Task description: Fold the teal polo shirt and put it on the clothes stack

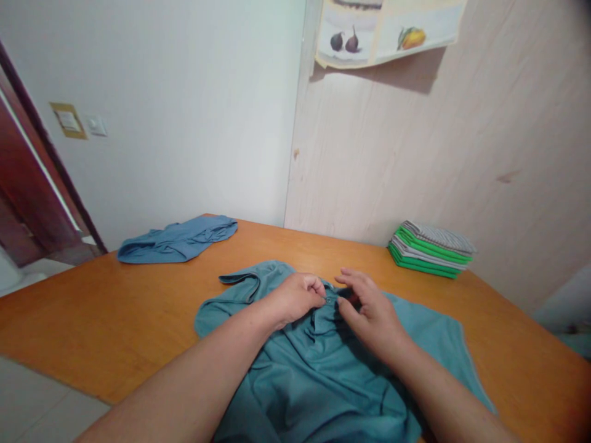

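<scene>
A teal shirt (295, 381) lies spread and rumpled on the wooden table (92, 332), its near part running down out of view. My left hand (300, 298) pinches the shirt's fabric at the buttoned placket, near a small button. Just to the right, my right hand (369, 307) hovers over the same spot with thumb and fingers apart, the thumb close to the button. Fabric under the right palm is hidden. A sleeve of the shirt stretches to the right, and another folded part sits at the upper left.
A blue folded garment (180, 239) rests at the table's back left. Toward the back right stands a stack of green and grey striped folded cloths (429, 249). Behind the table are walls, with a picture sheet (388, 31) hanging above. A dark red door (32, 178) is at the far left.
</scene>
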`<state>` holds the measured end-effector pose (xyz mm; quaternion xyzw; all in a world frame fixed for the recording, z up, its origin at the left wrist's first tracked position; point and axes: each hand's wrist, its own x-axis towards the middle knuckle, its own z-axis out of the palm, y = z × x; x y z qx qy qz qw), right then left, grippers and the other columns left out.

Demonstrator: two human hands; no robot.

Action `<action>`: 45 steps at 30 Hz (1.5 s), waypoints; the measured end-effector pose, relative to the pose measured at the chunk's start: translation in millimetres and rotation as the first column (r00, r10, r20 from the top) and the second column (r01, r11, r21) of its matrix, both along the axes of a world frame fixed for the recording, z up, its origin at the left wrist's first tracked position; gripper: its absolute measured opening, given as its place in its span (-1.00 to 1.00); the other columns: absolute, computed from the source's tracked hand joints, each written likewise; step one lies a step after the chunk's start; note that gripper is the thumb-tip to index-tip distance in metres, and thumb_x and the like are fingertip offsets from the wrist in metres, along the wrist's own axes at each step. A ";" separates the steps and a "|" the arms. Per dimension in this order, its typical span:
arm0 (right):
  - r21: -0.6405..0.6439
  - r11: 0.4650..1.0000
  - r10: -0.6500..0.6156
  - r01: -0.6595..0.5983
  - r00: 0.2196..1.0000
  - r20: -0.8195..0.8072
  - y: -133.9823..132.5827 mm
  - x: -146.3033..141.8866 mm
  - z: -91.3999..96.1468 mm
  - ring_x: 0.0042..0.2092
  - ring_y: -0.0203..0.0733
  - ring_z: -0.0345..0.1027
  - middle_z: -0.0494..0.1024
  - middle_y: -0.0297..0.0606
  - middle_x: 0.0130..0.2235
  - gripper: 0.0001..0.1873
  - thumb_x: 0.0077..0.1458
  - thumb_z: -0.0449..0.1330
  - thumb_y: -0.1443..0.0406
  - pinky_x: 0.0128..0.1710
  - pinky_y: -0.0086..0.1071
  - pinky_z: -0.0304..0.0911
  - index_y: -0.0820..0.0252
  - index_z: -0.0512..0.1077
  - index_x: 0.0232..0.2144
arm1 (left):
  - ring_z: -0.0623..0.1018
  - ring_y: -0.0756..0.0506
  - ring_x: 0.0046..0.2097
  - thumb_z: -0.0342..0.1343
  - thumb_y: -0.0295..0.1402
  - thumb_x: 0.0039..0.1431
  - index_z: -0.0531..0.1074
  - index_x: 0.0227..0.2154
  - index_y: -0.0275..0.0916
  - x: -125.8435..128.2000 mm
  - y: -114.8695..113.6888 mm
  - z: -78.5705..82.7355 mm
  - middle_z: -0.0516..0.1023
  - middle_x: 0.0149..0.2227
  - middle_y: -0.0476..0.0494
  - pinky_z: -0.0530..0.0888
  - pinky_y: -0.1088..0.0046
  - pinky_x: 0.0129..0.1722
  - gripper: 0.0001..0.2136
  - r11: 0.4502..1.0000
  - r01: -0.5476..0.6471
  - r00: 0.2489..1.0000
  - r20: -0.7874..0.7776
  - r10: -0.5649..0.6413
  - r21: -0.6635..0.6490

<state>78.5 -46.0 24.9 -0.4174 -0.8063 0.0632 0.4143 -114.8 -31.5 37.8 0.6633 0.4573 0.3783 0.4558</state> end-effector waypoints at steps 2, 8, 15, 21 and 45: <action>-0.029 0.998 0.049 -0.047 0.997 0.064 -1.7 0.1 1.4 0.09 -0.06 0.32 0.42 -0.11 0.11 -0.60 0.14 0.11 0.31 0.01 -0.21 0.26 0.11 0.39 0.05 | 0.26 0.05 -0.52 0.17 -0.43 -0.09 0.42 -0.51 -0.25 0.1 -1.8 2.3 0.29 -0.59 0.10 0.15 0.57 -0.54 -0.96 0.999 0.028 1.000 -0.009 -0.028 0.026; -0.209 0.978 0.023 -0.011 0.998 0.055 4.7 4.2 -2.4 -0.33 -0.22 0.37 0.51 -0.31 -0.39 -0.82 0.18 0.07 0.27 -0.33 -0.36 0.23 0.13 0.46 -0.39 | 0.31 0.04 -0.50 0.08 -0.41 -0.03 0.44 -0.51 -0.27 -0.7 -3.3 -2.2 0.38 -0.55 0.04 0.21 0.56 -0.51 -0.93 0.997 0.081 0.996 -0.048 -0.081 0.006; -0.372 0.927 -0.121 0.056 0.981 -0.153 7.9 3.7 -4.2 -0.45 -0.22 0.40 0.49 -0.36 -0.54 -0.77 0.19 0.08 0.15 -0.45 -0.40 0.23 0.11 0.43 -0.40 | 0.26 0.07 -0.56 0.04 -0.33 0.01 0.46 -0.47 -0.27 2.5 -9.4 7.4 0.40 -0.55 0.02 0.15 0.58 -0.58 -0.86 0.997 0.010 1.000 0.001 -0.010 -0.082; -0.466 0.884 -0.151 -0.013 0.938 -0.313 11.0 2.7 -8.3 -0.50 -0.19 0.42 0.49 -0.37 -0.55 -0.76 0.15 0.12 0.07 -0.50 -0.37 0.27 0.09 0.41 -0.35 | 0.29 0.06 -0.59 0.11 -0.29 0.00 0.38 -0.50 -0.25 5.5 -13.8 6.5 0.31 -0.61 0.08 0.18 0.58 -0.61 -0.87 0.988 0.053 0.999 0.013 -0.052 -0.147; -0.561 0.772 -0.055 -0.298 0.848 -0.527 4.3 -4.0 -2.1 -0.56 -0.35 0.31 0.49 -0.38 -0.55 -0.60 0.11 0.20 -0.03 -0.53 -0.48 0.21 0.18 0.38 -0.27 | 0.37 0.05 -0.49 0.25 -0.34 -0.15 0.33 -0.51 -0.27 5.5 -4.8 -3.2 0.39 -0.53 0.04 0.29 0.55 -0.48 -0.81 0.956 0.075 0.957 0.289 0.011 -0.284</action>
